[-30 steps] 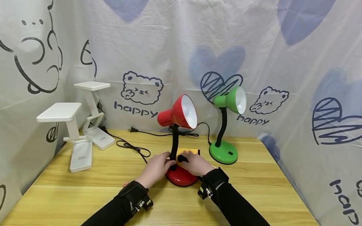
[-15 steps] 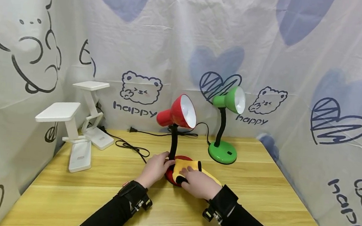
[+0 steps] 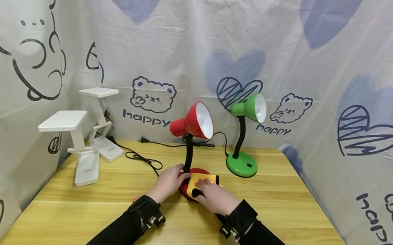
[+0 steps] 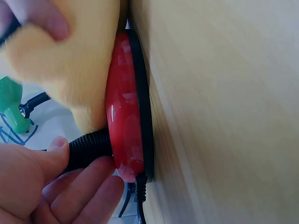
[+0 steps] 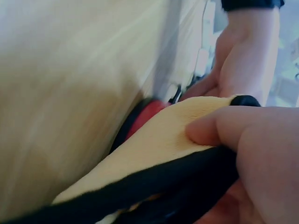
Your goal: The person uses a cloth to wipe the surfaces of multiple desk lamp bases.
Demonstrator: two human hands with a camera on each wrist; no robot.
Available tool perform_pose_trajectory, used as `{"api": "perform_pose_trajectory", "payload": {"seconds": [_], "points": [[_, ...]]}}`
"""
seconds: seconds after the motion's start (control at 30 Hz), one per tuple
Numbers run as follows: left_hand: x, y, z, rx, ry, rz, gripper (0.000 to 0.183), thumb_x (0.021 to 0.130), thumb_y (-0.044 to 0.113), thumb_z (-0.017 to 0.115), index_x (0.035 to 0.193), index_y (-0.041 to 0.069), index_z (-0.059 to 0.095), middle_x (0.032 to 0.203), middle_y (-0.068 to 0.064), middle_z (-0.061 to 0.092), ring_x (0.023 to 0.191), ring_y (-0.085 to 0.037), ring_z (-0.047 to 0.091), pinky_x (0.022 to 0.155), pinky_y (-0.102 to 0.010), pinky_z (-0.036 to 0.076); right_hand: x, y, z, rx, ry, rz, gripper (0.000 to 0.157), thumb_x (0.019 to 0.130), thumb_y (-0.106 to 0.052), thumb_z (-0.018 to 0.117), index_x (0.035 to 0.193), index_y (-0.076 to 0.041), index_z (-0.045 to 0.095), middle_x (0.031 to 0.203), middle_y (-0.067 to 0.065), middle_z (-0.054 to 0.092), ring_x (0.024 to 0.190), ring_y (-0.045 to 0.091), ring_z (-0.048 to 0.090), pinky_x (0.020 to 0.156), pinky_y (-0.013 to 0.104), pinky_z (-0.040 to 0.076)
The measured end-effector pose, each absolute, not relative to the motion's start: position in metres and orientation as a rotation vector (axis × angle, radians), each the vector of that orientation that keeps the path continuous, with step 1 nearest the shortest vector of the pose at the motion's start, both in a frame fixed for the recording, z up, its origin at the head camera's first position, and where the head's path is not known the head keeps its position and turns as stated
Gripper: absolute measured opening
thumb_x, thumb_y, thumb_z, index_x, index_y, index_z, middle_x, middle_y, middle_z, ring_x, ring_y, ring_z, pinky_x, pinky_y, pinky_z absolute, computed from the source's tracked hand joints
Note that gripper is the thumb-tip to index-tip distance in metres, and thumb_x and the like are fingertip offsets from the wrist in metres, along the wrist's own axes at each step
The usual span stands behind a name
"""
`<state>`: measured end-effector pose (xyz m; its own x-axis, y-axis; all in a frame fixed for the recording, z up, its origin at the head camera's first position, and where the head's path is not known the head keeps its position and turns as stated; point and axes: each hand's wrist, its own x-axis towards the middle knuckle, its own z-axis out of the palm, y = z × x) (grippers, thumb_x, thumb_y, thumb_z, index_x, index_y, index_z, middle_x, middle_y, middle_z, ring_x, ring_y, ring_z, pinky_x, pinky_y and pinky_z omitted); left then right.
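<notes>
A red desk lamp (image 3: 186,126) stands upright on the wooden table. My left hand (image 3: 167,182) holds its black gooseneck (image 4: 91,148) low down, thumb on one side and fingers on the other, right by the red base (image 4: 125,107). Over the top of that base lies a yellow cloth (image 3: 199,177) with black edging. My right hand (image 3: 218,197) grips the cloth against the base, and the right wrist view has the thumb (image 5: 205,133) on its yellow face. Much of the base's top is hidden under cloth and fingers.
Behind to the right stands a green desk lamp (image 3: 242,165). Two white folding lamps (image 3: 87,169) are at the left. A black cord (image 3: 143,159) and a plug (image 3: 144,140) lie near the back edge, before a printed curtain (image 3: 188,58).
My right hand and the cloth have come from the rear of the base toward its front, shifting slightly right. My left hand keeps its place on the gooseneck.
</notes>
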<state>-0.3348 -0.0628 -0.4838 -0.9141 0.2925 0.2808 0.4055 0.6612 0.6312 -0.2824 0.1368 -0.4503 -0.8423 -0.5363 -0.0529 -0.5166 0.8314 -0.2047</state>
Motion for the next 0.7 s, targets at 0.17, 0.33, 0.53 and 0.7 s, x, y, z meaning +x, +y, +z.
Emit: {"api": "perform_pose_trajectory", "payload": {"seconds": [0.17,0.33,0.53,0.7], "points": [[-0.336,-0.063,-0.484,-0.595,-2.716,-1.082,0.018,0.098,0.03,0.058,0.098,0.013,0.064,0.071,-0.001,0.064,0.054,-0.008,0.056,0.05,-0.025,0.039,-0.307,0.135,-0.454,-0.776,2.912,-0.358,0.047,0.099,-0.027,0.05,0.14,-0.005,0.05,0.144,0.02,0.046,0.128,0.031,0.051,0.104,0.044,0.043],[-0.336,-0.064,-0.486,-0.591,-2.691,-1.049,0.015,0.097,0.029,0.059,0.098,0.015,0.064,0.082,-0.003,0.071,0.068,-0.01,0.066,0.056,-0.025,0.045,-0.33,0.134,-0.46,-0.762,2.955,-0.424,0.046,0.099,-0.024,0.051,0.139,-0.001,0.049,0.142,0.023,0.047,0.129,0.034,0.05,0.104,0.046,0.042],[-0.337,-0.064,-0.487,-0.57,-2.685,-1.009,0.014,0.097,0.031,0.06,0.099,0.017,0.064,0.083,0.0,0.071,0.074,-0.014,0.068,0.059,-0.026,0.047,-0.349,0.131,-0.466,-0.691,2.998,-0.507,0.05,0.099,-0.029,0.054,0.14,-0.001,0.047,0.14,0.026,0.048,0.125,0.037,0.052,0.102,0.049,0.044],[-0.338,-0.063,-0.488,-0.578,-2.689,-1.019,0.015,0.097,0.032,0.059,0.1,0.018,0.065,0.085,0.0,0.071,0.074,-0.012,0.068,0.059,-0.026,0.047,-0.352,0.13,-0.468,-0.654,3.013,-0.493,0.052,0.1,-0.035,0.052,0.141,-0.004,0.047,0.141,0.025,0.047,0.127,0.037,0.051,0.102,0.049,0.043]]}}
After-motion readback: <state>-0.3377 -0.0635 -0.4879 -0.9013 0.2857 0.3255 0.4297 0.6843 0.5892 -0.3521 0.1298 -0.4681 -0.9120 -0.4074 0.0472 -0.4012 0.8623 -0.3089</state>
